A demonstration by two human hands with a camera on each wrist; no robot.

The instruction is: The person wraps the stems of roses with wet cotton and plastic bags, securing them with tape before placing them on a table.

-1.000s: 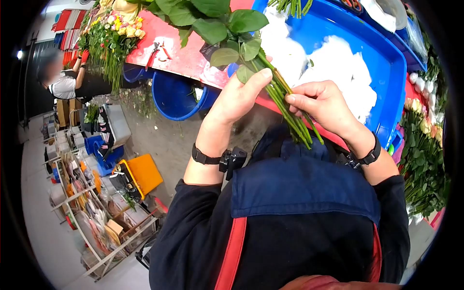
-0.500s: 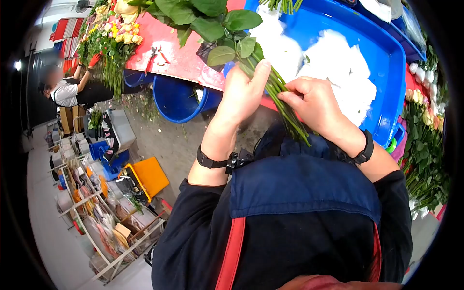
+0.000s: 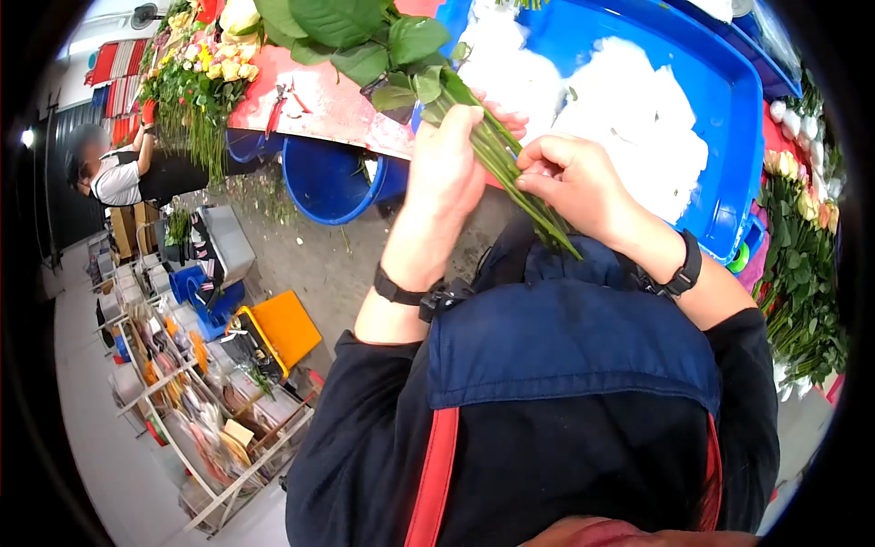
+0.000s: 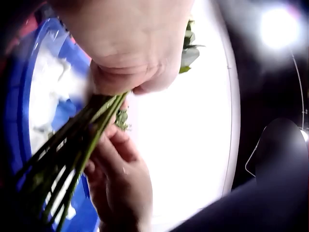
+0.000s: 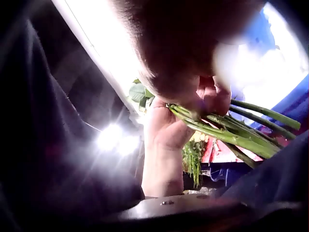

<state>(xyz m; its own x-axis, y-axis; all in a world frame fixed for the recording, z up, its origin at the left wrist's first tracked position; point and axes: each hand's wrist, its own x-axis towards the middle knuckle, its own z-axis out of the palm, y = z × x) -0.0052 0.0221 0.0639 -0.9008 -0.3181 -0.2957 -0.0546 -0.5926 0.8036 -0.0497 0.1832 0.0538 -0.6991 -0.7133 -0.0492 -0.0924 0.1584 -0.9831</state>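
A bundle of long green stems (image 3: pixel 495 153) slants down toward the person's apron, its broad leaves (image 3: pixel 342 27) at the upper left. The left hand (image 3: pixel 448 164) grips the bundle just below the leaves, thumb across the stems. Lower down, the right hand (image 3: pixel 576 182) has its thumb and bent fingers on the stems' right side. In the left wrist view the stems (image 4: pixel 87 145) fan out beneath the left hand (image 4: pixel 130 43), with the right hand (image 4: pixel 123 179) beside them. The right wrist view shows the cut ends (image 5: pixel 260 145) spread apart, past both hands.
A blue tray (image 3: pixel 734 137) with white fluffy material (image 3: pixel 638 128) lies beyond the right hand. Red pruning shears (image 3: pixel 278 105) rest on the red table (image 3: pixel 319 108), above a blue bucket (image 3: pixel 333 187). More roses lie at the right (image 3: pixel 802 264) and upper left (image 3: pixel 223 64); another person (image 3: pixel 118 173) stands far left.
Both hands and the bundle have shifted left and slightly up in the head view. The left hand has turned, and some of its fingers now show beyond the stems.
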